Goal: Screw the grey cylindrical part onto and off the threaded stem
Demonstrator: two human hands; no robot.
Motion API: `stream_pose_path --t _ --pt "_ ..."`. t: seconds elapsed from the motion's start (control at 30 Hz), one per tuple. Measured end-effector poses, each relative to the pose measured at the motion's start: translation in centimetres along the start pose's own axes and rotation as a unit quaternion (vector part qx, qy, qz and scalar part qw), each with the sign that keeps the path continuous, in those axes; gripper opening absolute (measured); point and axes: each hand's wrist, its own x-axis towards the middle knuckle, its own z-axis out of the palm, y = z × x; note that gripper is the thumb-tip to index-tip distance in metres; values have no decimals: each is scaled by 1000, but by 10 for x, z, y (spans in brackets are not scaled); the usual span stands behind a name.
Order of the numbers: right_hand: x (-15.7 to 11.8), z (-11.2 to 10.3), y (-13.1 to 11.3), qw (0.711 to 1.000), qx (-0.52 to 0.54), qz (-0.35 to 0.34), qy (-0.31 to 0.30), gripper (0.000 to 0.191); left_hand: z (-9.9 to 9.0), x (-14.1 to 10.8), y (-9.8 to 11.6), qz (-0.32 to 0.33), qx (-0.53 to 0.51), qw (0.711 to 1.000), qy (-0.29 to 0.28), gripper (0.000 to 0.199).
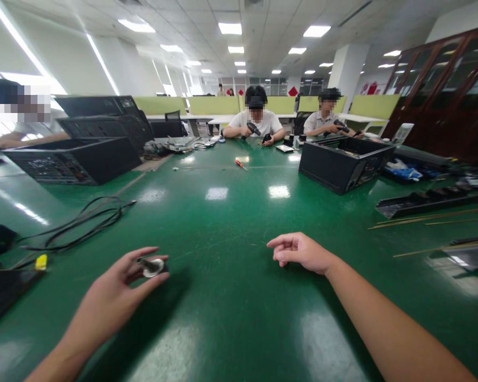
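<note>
**Left hand (117, 289) grips a small metal part (153, 269); right hand (302, 252) appears empty**

At far left, an open black computer case (75, 162) sits on a green table (223, 223). Nearer, looped black cable (82, 223) lies behind a yellow piece (41, 262). Next, the left hand pinches the silvery part between thumb and fingers, above the table; its exact shape is blurred. The part is in hand but not set down or joined to anything, and what work it may still need cannot be told. Further back, a red screwdriver (239, 164) lies unused, near a person (255, 119) holding a power drill (254, 128). The right hand hovers well apart from the left, fingers loosely curled, touching no visible object. Beyond it stands another open case (326, 170); thin rods (426, 218) lie at far right.
</note>
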Motion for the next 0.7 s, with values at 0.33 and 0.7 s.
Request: stream_pose_path --t 0.33,0.7 --pt "4 -5 4 982 -109 -115 104 49 119 44 96 133 -176 959 -180 31" --pt "0 23 -9 913 -360 -162 106 40 136 44 70 176 -155 959 -158 46"
